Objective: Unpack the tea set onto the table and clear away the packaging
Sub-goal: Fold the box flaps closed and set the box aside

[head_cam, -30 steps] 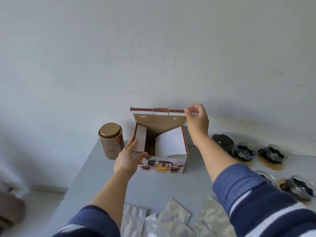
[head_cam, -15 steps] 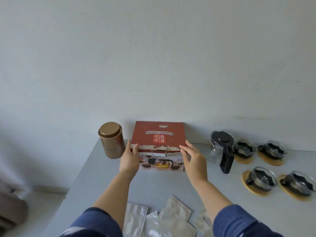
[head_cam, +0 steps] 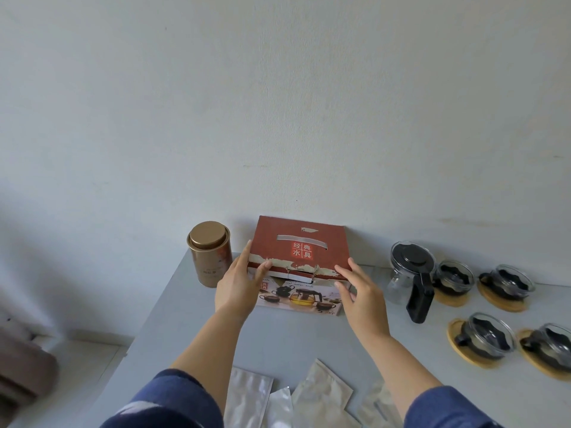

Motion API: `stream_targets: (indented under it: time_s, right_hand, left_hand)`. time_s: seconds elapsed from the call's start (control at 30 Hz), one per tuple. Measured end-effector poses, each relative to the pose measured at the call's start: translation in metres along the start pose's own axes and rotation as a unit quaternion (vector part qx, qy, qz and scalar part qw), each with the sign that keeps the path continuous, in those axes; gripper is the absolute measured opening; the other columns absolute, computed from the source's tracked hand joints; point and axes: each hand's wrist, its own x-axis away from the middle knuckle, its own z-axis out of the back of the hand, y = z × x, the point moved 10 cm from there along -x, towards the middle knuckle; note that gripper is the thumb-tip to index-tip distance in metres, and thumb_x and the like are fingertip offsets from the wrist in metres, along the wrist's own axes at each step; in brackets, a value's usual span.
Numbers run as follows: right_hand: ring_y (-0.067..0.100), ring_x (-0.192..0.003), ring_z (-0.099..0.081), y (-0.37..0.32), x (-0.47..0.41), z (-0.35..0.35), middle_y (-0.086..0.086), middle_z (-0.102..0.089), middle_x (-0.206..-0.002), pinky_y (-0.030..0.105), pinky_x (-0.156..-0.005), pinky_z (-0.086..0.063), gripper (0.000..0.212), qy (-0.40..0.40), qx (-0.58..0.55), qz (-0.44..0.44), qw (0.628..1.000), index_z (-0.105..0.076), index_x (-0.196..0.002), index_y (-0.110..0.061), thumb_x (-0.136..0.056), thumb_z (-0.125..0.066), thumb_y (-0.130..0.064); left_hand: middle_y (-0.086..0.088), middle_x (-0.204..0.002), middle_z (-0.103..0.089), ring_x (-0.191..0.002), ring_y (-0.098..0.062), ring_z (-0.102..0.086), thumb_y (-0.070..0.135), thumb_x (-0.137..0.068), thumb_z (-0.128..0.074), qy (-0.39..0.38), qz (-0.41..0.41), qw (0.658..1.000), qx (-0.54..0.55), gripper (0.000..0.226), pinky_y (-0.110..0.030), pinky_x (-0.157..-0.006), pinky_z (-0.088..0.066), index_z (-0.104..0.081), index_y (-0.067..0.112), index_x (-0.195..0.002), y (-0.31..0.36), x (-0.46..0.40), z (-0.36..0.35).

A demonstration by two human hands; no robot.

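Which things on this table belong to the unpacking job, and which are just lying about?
Job: red box, with left hand and right hand on it; glass teapot; four glass cups; silver packets, likely packaging.
Lying about: gold tin.

Soft, even daylight; sharp centre, wide-angle bending at edges.

Matt cardboard box (head_cam: 299,239), glossy metal tin (head_cam: 210,257), glass cups (head_cam: 486,335) on seemingly wooden coasters (head_cam: 453,333).
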Motion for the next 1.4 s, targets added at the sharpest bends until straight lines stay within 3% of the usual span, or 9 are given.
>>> stream_targets:
  time_s: [0.2, 0.37, 0.67, 0.8, 0.97, 1.17, 1.3, 1.4]
  right_hand:
    - [0.021, -0.106, -0.065, -0.004, -0.002, -0.001, 0.001, -0.044, -0.148, 0.013, -0.086, -0.043, 0.035, -0.021, 0.004, 0.001, 1.0, -0.063, -0.126, -0.021, -0.091, -0.06, -0.014]
    - [0.015, -0.125, -0.054, -0.008, -0.002, -0.002, 0.002, -0.043, -0.149, 0.017, -0.094, -0.043, 0.035, -0.029, 0.006, 0.013, 0.999, -0.062, -0.126, -0.021, -0.092, -0.059, -0.012]
    - [0.017, -0.128, -0.052, -0.015, -0.002, -0.007, 0.001, -0.04, -0.15, 0.028, -0.101, -0.046, 0.034, -0.046, 0.032, 0.013, 0.998, -0.062, -0.127, -0.021, -0.094, -0.055, -0.014]
    - [0.016, -0.13, -0.048, -0.016, -0.003, -0.005, -0.001, -0.039, -0.151, 0.023, -0.1, -0.04, 0.034, -0.061, 0.033, -0.001, 0.998, -0.062, -0.127, -0.021, -0.094, -0.054, -0.014]
    - [0.016, -0.136, -0.042, -0.011, -0.005, 0.0, -0.001, -0.04, -0.15, 0.023, -0.105, -0.034, 0.035, -0.066, 0.016, -0.018, 0.998, -0.062, -0.126, -0.021, -0.093, -0.056, -0.012]
    - [0.016, -0.136, -0.041, -0.014, -0.007, 0.001, 0.0, -0.04, -0.15, 0.022, -0.105, -0.034, 0.036, -0.079, 0.022, -0.019, 0.996, -0.061, -0.127, -0.021, -0.093, -0.056, -0.011]
    - [0.016, -0.135, -0.042, -0.016, -0.007, 0.001, -0.001, -0.04, -0.15, 0.022, -0.104, -0.035, 0.036, -0.082, 0.031, -0.019, 0.996, -0.061, -0.128, -0.022, -0.094, -0.055, -0.012]
    - [0.015, -0.135, -0.043, -0.019, -0.007, -0.002, -0.001, -0.039, -0.151, 0.024, -0.103, -0.039, 0.036, -0.081, 0.036, -0.009, 0.996, -0.061, -0.128, -0.023, -0.094, -0.054, -0.013]
  left_hand:
    - [0.004, -0.132, -0.059, -0.113, -0.026, -0.059, 0.075, -0.083, -0.029, 0.015, 0.029, 0.999, -0.044, 0.069, -0.037, -0.079, -0.049, -0.021, 0.047, -0.146, -0.009, -0.001, 0.003]
    - [0.0, -0.132, -0.058, -0.113, -0.032, -0.058, 0.074, -0.085, -0.027, 0.002, 0.06, 0.996, -0.064, 0.068, -0.038, -0.078, -0.048, -0.018, 0.047, -0.147, -0.011, -0.001, 0.002]
    - [-0.003, -0.138, -0.053, -0.118, -0.029, -0.056, 0.067, -0.09, -0.028, -0.025, 0.108, 0.993, -0.044, 0.065, -0.042, -0.084, -0.051, -0.021, 0.039, -0.148, -0.026, 0.003, -0.01]
    - [0.001, -0.142, -0.046, -0.125, -0.023, -0.051, 0.06, -0.09, -0.043, 0.001, 0.069, 0.998, 0.0, 0.067, -0.041, -0.085, -0.051, -0.03, 0.028, -0.147, -0.02, 0.01, -0.004]
    - [0.006, -0.13, -0.056, -0.118, -0.014, -0.054, 0.037, -0.083, -0.071, 0.036, -0.033, 0.997, 0.06, 0.062, -0.032, -0.1, -0.047, -0.049, 0.017, -0.137, -0.008, 0.017, 0.011]
    - [0.008, -0.112, -0.068, -0.107, -0.012, -0.063, 0.031, -0.084, -0.072, 0.078, -0.026, 0.992, 0.094, 0.041, -0.031, -0.089, -0.053, -0.061, 0.022, -0.122, 0.004, 0.014, 0.02]
    - [0.002, -0.114, -0.069, -0.107, -0.018, -0.063, 0.035, -0.085, -0.07, 0.093, 0.008, 0.992, 0.082, 0.048, -0.037, -0.089, -0.054, -0.057, 0.021, -0.129, 0.002, 0.011, 0.023]
    - [-0.002, -0.117, -0.068, -0.106, -0.021, -0.062, 0.037, -0.09, -0.063, 0.077, 0.021, 0.995, 0.052, 0.05, -0.033, -0.084, -0.052, -0.051, 0.021, -0.136, 0.0, 0.01, 0.021]
